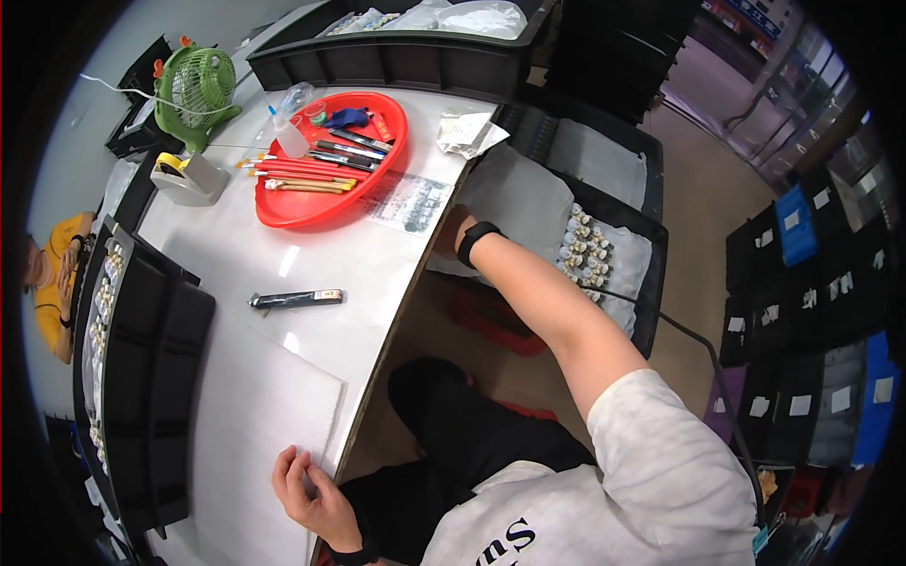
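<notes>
My left hand (319, 502) rests at the near edge of the white table (226, 330), beside a white foam sheet (283, 415). Its fingers are loosely bent and apart, with nothing in them. Stretched forward, my right hand (453, 232) is at the table's right edge, next to a black tray (651, 283). Its fingers are hidden, so what it touches does not show. In that tray lie many small white-and-gold figures (585, 247) on white lining, with a grey-white sheet (524, 193) beside them. A slim black marker-like tool (296, 299) lies on the table.
A red oval tray (283, 215) holds brushes, pens and a squeeze bottle. Nearby are a tape dispenser (192, 179), a green fan (196, 94) and crumpled paper (469, 132). Black crates (396, 71) stand at the back and left (156, 368). Another person (61, 274) sits far left.
</notes>
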{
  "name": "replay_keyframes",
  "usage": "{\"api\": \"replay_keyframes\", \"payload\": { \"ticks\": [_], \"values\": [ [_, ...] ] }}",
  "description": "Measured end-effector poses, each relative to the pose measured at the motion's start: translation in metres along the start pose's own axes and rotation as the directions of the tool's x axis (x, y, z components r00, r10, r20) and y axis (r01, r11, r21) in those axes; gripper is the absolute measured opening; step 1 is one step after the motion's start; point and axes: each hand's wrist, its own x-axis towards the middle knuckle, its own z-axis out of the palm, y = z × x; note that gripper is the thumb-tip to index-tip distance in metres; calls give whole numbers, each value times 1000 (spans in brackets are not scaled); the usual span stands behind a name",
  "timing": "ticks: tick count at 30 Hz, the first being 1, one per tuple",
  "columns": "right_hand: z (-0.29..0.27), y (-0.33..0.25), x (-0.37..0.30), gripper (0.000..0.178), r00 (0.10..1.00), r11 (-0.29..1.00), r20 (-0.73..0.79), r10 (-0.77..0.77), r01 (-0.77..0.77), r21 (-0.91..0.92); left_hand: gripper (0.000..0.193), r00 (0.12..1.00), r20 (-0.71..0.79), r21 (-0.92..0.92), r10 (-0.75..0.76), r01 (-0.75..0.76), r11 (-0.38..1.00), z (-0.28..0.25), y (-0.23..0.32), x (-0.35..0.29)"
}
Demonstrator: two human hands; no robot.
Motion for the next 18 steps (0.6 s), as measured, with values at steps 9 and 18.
{"api": "replay_keyframes", "payload": {
  "ticks": [9, 18],
  "values": [
    [-150, 51, -94, 38, 932, 743, -46, 360, -256, 619, 13, 1000, -5, -37, -19, 19, 999, -4, -4, 3],
    [-130, 132, -345, 16, 644, 183, 229, 730, -507, 842, 14, 999, 19, -44, -35, 36, 998, -2, -4, 1]
  ]
}}
